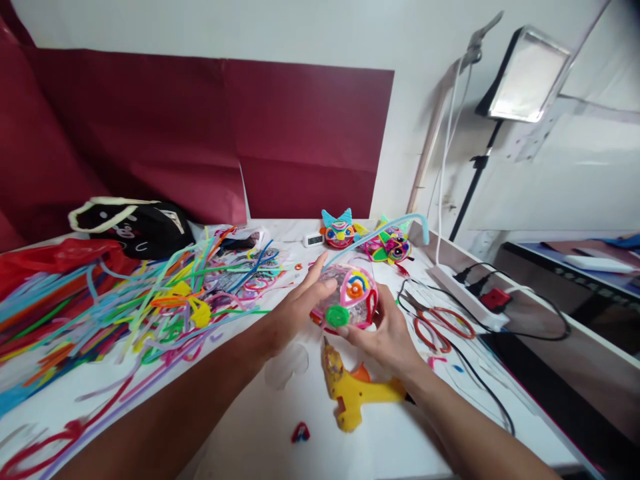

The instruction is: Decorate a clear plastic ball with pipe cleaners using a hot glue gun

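Note:
A clear, rounded craft piece (346, 283) trimmed with pipe cleaners is held up over the table. It bears a green coil disc (337, 316), a pink teardrop outline with a coiled orange, white and blue eye, and red trim. My right hand (385, 333) grips its lower right side, thumb beside the green disc. On the left side my left hand (305, 297) holds it, thumb against the surface and index finger pointing up. A light blue pipe cleaner (380, 230) runs from near that fingertip to the right. Below lies a yellow glue gun (357, 393).
Loose coloured pipe cleaners (165, 307) cover the left side. Two finished-looking pipe-cleaner figures (340, 230) stand at the back beside a small white digital display (313, 240). Red-handled scissors (440, 323), cables and a power strip (470, 297) lie right. A small red-blue piece (301, 433) lies in front.

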A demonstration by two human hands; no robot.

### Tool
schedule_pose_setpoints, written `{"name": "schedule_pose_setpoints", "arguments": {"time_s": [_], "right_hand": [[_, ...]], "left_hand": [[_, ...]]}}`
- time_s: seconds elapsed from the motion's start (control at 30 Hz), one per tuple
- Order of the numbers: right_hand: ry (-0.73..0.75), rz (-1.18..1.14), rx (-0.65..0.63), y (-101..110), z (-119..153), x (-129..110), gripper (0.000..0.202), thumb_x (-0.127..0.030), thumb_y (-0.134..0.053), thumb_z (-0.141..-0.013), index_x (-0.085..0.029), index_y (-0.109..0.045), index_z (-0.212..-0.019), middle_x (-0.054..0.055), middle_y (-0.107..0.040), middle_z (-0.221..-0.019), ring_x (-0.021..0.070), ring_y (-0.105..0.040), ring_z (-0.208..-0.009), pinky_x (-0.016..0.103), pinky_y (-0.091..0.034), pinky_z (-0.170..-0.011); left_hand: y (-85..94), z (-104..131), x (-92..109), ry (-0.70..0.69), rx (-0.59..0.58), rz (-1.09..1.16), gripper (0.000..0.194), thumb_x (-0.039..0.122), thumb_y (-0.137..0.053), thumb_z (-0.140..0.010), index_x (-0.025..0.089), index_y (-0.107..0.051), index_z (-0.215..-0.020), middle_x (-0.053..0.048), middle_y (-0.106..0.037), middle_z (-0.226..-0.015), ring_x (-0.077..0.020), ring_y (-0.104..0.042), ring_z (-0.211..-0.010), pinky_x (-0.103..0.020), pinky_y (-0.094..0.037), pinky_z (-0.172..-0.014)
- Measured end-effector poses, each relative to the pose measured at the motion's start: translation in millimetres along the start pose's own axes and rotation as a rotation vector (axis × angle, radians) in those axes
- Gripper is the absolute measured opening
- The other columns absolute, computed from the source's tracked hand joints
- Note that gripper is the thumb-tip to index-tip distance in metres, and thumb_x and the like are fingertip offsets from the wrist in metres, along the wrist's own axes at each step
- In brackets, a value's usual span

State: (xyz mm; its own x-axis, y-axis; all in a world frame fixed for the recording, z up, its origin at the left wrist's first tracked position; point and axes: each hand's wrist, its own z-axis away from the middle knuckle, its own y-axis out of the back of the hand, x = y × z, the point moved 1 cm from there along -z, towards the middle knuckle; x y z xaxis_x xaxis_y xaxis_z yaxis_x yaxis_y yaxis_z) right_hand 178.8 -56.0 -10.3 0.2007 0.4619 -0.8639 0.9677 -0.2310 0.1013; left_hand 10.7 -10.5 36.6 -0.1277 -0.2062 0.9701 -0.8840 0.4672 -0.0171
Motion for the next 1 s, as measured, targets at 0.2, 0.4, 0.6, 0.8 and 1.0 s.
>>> {"name": "schedule_pose_setpoints", "arguments": {"time_s": [0.2,0.4,0.6,0.8,1.0], "right_hand": [[-0.094,-0.089,0.008,1.4,-3.1,-1.9,0.07,-0.039,-0.087,-0.057,-0.021,-0.057,-0.118,0.009,-0.067,-0.114,0.0281,-0.063,-0.105,0.042,-0.05,-0.093],[-0.143,-0.336,-0.028,4.7,-4.7,12.5,0.059,-0.041,-0.084,-0.064,-0.023,-0.061,-0.116,0.006,-0.07,-0.111,0.0262,-0.065,-0.101,0.039,-0.05,-0.091],[-0.149,-0.525,-0.043,2.5,-5.0,17.0,0.059,-0.041,-0.082,-0.067,-0.024,-0.062,-0.119,0.006,-0.071,-0.115,0.0272,-0.065,-0.107,0.042,-0.048,-0.098],[-0.18,-0.595,-0.057,-1.5,-2.7,11.1,0.06,-0.039,-0.083,-0.067,-0.027,-0.06,-0.121,0.006,-0.072,-0.116,0.0278,-0.066,-0.109,0.043,-0.049,-0.099],[-0.182,-0.547,-0.067,-2.5,0.6,11.3,0.064,-0.041,-0.083,-0.066,-0.025,-0.058,-0.123,0.007,-0.074,-0.111,0.0293,-0.067,-0.107,0.045,-0.051,-0.098]], "left_hand": [[1.5,2.3,8.5,0.146,-0.04,0.155,0.075,0.049,-0.058,-0.087,0.033,-0.028,-0.154,-0.004,-0.054,-0.146,-0.032,-0.045,-0.138,-0.052,-0.034,-0.114],[3.2,4.6,12.3,0.13,0.012,0.155,0.075,0.046,-0.056,-0.086,0.027,-0.029,-0.153,-0.007,-0.065,-0.13,-0.0321,-0.058,-0.123,-0.052,-0.036,-0.11],[-0.9,7.3,3.6,0.057,0.041,0.114,0.06,0.048,-0.068,-0.078,0.02,-0.054,-0.129,-0.011,-0.058,-0.134,-0.0338,-0.05,-0.129,-0.046,-0.04,-0.105],[-13.2,9.2,-14.7,-0.11,0.013,0.088,0.072,0.038,-0.083,-0.067,0.024,-0.046,-0.128,-0.009,-0.059,-0.129,-0.0292,-0.056,-0.12,-0.04,-0.045,-0.1],[-22.0,11.0,-27.0,-0.109,0.062,0.17,0.084,0.034,-0.086,-0.065,0.026,-0.036,-0.132,-0.009,-0.061,-0.127,-0.027,-0.061,-0.114,-0.036,-0.048,-0.095]]}}
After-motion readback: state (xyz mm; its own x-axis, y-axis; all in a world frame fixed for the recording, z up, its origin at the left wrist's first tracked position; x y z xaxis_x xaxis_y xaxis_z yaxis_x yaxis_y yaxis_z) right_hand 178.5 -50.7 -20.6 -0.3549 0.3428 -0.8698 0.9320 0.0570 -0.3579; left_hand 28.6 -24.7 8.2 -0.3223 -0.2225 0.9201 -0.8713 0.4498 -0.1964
